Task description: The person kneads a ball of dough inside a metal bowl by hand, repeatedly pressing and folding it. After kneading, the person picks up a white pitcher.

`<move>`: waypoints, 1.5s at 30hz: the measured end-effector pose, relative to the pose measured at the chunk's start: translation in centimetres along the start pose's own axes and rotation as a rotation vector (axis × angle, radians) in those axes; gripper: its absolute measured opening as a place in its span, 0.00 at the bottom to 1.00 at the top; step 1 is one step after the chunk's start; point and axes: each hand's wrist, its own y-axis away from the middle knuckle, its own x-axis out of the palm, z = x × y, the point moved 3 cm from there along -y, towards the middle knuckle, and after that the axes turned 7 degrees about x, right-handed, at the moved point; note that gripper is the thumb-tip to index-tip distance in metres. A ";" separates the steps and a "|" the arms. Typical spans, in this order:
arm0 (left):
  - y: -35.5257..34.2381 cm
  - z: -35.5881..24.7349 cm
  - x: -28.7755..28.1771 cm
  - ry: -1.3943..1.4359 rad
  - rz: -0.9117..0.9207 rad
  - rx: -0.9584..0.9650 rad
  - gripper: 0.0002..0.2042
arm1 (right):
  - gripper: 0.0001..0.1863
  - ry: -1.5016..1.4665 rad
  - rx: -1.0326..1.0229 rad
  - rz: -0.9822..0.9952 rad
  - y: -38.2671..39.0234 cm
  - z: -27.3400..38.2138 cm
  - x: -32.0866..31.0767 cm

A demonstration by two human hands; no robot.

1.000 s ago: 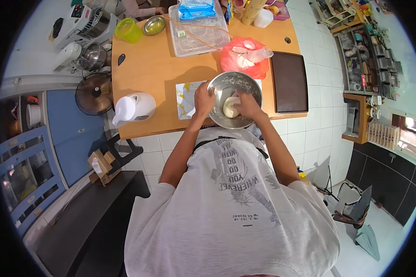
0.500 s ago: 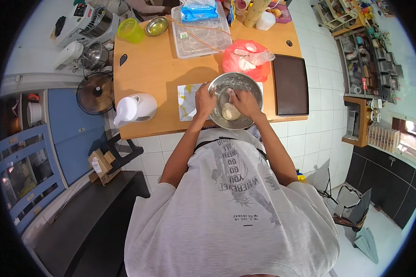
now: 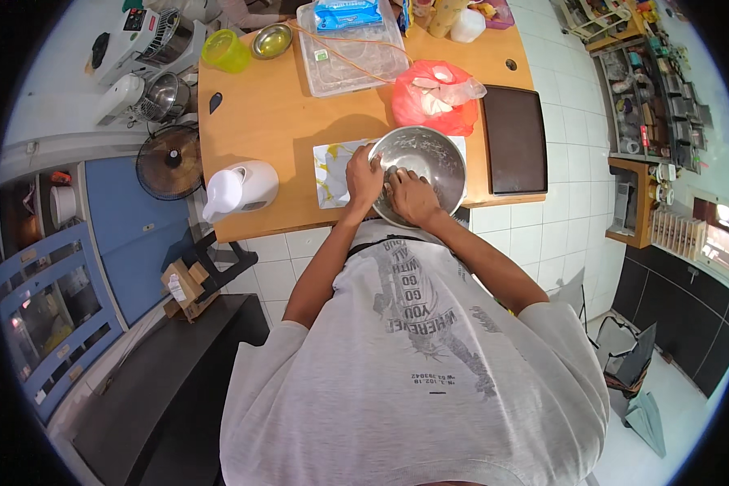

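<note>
A steel mixing bowl (image 3: 445,166) is at the table's near edge, tilted toward me, with pale smears of dough on its inner wall. My left hand (image 3: 365,180) is closed on the bowl's left rim, thumb to the inside. Down in the bowl, my right hand (image 3: 413,197) presses with bent fingers on the lump of dough, which its palm and fingers now hide. Under the bowl's left side lies a white sheet with a yellow and grey pattern (image 3: 330,174).
A white electric kettle (image 3: 255,188) stands at left. Beyond the bowl are a red plastic bag (image 3: 433,77), a clear lidded box (image 3: 344,65), a green cup (image 3: 225,53) and a metal dish (image 3: 271,40). A dark baking tray (image 3: 514,142) lies at right.
My right hand has gone from pulling at the dough with pinched fingers to pressing over it, covering it. The left hand keeps its hold on the rim. The whole view has shifted slightly.
</note>
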 end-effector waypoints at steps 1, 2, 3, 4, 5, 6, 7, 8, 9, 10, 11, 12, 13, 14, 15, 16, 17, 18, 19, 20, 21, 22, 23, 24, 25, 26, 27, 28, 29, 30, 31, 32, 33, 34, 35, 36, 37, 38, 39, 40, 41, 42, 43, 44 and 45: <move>0.1 0.1 0.0 -0.006 0.009 0.000 0.11 | 0.20 0.010 0.000 0.007 0.0 0.3 -0.1; -0.1 0.1 0.0 -0.011 0.018 0.004 0.10 | 0.19 0.011 0.005 0.006 -0.1 0.3 0.0; -0.1 0.1 0.0 -0.016 0.027 0.007 0.10 | 0.19 0.013 0.011 0.006 -0.3 0.2 0.2; 0.0 0.0 0.0 -0.006 0.032 0.014 0.10 | 0.18 0.015 0.016 0.007 -0.5 0.2 0.4; 0.0 0.0 0.0 0.003 0.031 0.023 0.10 | 0.18 0.009 0.013 0.010 -0.9 0.0 0.4; 0.0 0.1 -0.1 0.012 0.031 0.031 0.10 | 0.18 0.003 0.010 0.014 -1.3 -0.1 0.4; 0.0 0.3 -0.2 0.015 0.027 0.018 0.10 | 0.19 -0.002 0.006 0.018 -1.9 -0.3 0.4; 0.0 0.2 -0.3 0.019 0.025 0.005 0.10 | 0.18 -0.018 -0.013 0.007 -2.6 -0.6 0.7; -0.1 0.0 -0.1 0.030 0.030 0.002 0.10 | 0.18 -0.033 -0.021 -0.012 -3.6 -1.1 1.0; -0.2 -0.2 -0.1 0.040 0.025 -0.013 0.10 | 0.17 -0.047 -0.030 -0.032 -4.3 -1.5 1.4; -0.4 -0.3 -0.2 0.050 0.018 -0.020 0.11 | 0.18 -0.026 -0.031 -0.045 -5.1 -2.0 2.0; -0.6 -0.3 -0.3 0.059 0.009 -0.028 0.11 | 0.18 -0.004 -0.033 -0.055 -5.8 -2.3 2.4; -0.9 -0.5 -0.2 0.050 0.024 -0.031 0.11 | 0.18 0.017 -0.034 -0.067 -6.3 -2.6 2.6; -0.9 -0.1 -0.4 0.034 0.024 -0.045 0.12 | 0.19 -0.001 -0.014 -0.024 -6.5 -2.2 2.3; -0.9 0.2 -0.6 0.022 0.027 -0.061 0.12 | 0.19 -0.018 0.008 0.022 -6.4 -1.6 1.6; -1.0 0.5 -0.7 0.024 0.025 -0.064 0.13 | 0.20 -0.034 0.031 0.068 -6.3 -1.1 0.7; -1.0 0.5 -0.7 0.031 0.028 -0.068 0.13 | 0.21 -0.098 0.022 0.072 -6.0 -1.2 0.3; -1.0 0.6 -0.7 0.037 0.031 -0.072 0.13 | 0.22 -0.161 0.013 0.077 -5.7 -1.4 -0.3; -1.2 0.6 -0.8 0.037 0.017 -0.051 0.13 | 0.24 -0.225 0.003 0.081 -5.3 -1.6 -0.8; -1.4 0.5 -0.9 0.038 -0.003 -0.039 0.14 | 0.24 -0.320 0.042 0.057 -4.3 -1.8 -1.3; -1.5 0.9 -1.1 0.036 -0.026 -0.028 0.14 | 0.26 -0.416 0.077 0.036 -3.2 -1.9 -1.8; -1.5 1.4 -1.5 0.018 0.001 -0.037 0.17 | 0.27 -0.511 0.111 0.014 -2.4 -2.2 -2.4; -1.4 1.5 -1.8 -0.033 -0.008 -0.018 0.18 | 0.27 -0.551 0.081 -0.032 -2.0 -2.2 -4.1; -1.3 1.5 -2.1 -0.083 -0.016 0.000 0.19 | 0.26 -0.589 0.051 -0.078 -1.7 -2.2 -6.5; -1.2 1.1 -2.3 -0.133 -0.025 0.020 0.20 | 0.26 -0.627 0.021 -0.126 -1.3 -2.5 -8.1; -1.6 -1.2 -2.3 -0.217 -0.061 0.122 0.21 | 0.19 -0.588 0.064 -0.280 -0.6 -5.2 -6.9; -1.8 -3.5 -3.1 -0.309 -0.108 0.208 0.21 | 0.18 -0.604 0.075 -0.330 -0.1 -5.7 -7.4; -1.9 -5.3 -3.8 -0.406 -0.165 0.290 0.22 | 0.17 -0.620 0.075 -0.374 0.4 -5.4 -8.9; -1.9 -5.9 -3.5 -0.304 -0.130 0.310 0.21 | 0.16 -0.637 0.079 -0.423 1.1 -5.2 -9.7; -2.0 -6.5 -3.0 -0.201 -0.094 0.330 0.21 | 0.15 -0.619 0.100 -0.494 1.7 -5.4 -9.9; -2.0 -6.8 -2.5 -0.098 -0.058 0.350 0.21 | 0.16 -0.640 0.149 -0.507 1.9 -6.0 -9.2; -2.1 -7.0 -1.5 -0.004 0.079 0.376 0.17 | 0.17 -0.658 0.200 -0.527 2.2 -6.9 -8.4; -1.9 -6.6 -0.1 -0.074 0.242 0.339 0.17 | 0.18 -0.676 0.245 -0.544 2.3 -7.4 -8.2; -1.5 -6.2 1.5 -0.142 0.405 0.300 0.18 | 0.21 -0.743 0.266 -0.516 2.4 -7.7 -7.6; -0.7 -5.2 3.2 -0.210 0.569 0.259 0.18 | 0.22 -0.713 0.256 -0.499 2.4 -8.1 -7.2; 0.0 -4.4 4.4 -0.268 0.592 0.274 0.16 | 0.22 -0.684 0.240 -0.484 2.2 -8.5 -6.8; 0.4 -3.8 5.6 -0.325 0.574 0.340 0.15 | 0.23 -0.655 0.225 -0.468 1.9 -8.9 -6.5; 0.8 -3.7 6.3 -0.384 0.563 0.400 0.14 | 0.20 -0.667 0.217 -0.517 1.7 -8.5 -6.6; 1.2 -3.5 6.9 -0.443 0.549 0.459 0.13 | 0.18 -0.684 0.281 -0.442 1.5 -8.6 -6.7; 1.3 -3.2 7.4 -0.428 0.555 0.524 0.13 | 0.17 -0.698 0.344 -0.365 1.3 -8.9 -7.0; 1.0 -3.0 7.7 -0.415 0.558 0.589 0.13 | 0.16 -0.711 0.403 -0.289 1.1 -9.1 -7.1; 0.9 -2.8 7.9 -0.403 0.559 0.652 0.13 | 0.15 -0.687 0.338 -0.404 1.0 -9.0 -7.0; 1.0 -2.4 8.0 -0.385 0.587 0.603 0.14 | 0.15 -0.648 0.322 -0.406 1.1 -8.8 -6.9; 0.7 -2.7 8.2 -0.362 0.624 0.569 0.14 | 0.16 -0.612 0.317 -0.420 1.4 -8.8 -6.9; 0.4 -3.0 8.4 -0.341 0.660 0.533 0.15 | 0.16 -0.574 0.311 -0.433 1.6 -8.9 -7.0</move>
